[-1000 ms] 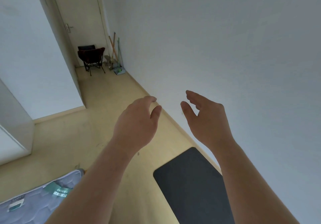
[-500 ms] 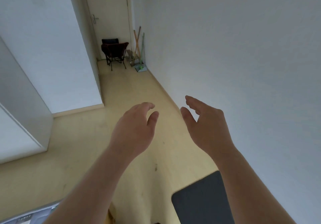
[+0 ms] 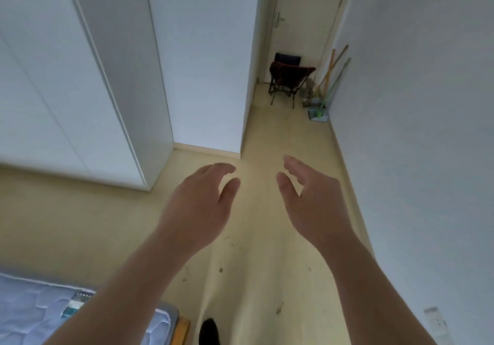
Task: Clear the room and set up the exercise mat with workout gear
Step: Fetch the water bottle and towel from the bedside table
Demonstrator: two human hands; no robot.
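My left hand (image 3: 199, 205) and my right hand (image 3: 312, 200) are both raised in front of me over the pale yellow floor, fingers relaxed and slightly bent, holding nothing. The two hands are a short gap apart, palms turned partly toward each other. The dark exercise mat is not in view. At the far end of the corridor stands a dark folding chair (image 3: 288, 79), well beyond both hands.
A white wardrobe (image 3: 80, 90) fills the left side. A mattress (image 3: 40, 312) lies at the bottom left. Brooms and a dustpan (image 3: 324, 90) lean on the right wall near a closed door (image 3: 302, 18). A dark foot (image 3: 209, 331) shows at the bottom edge.
The view has swung left: the dark mat has dropped out of sight, the wardrobe and the corridor now sit centre. Both hands keep the same raised, empty pose.
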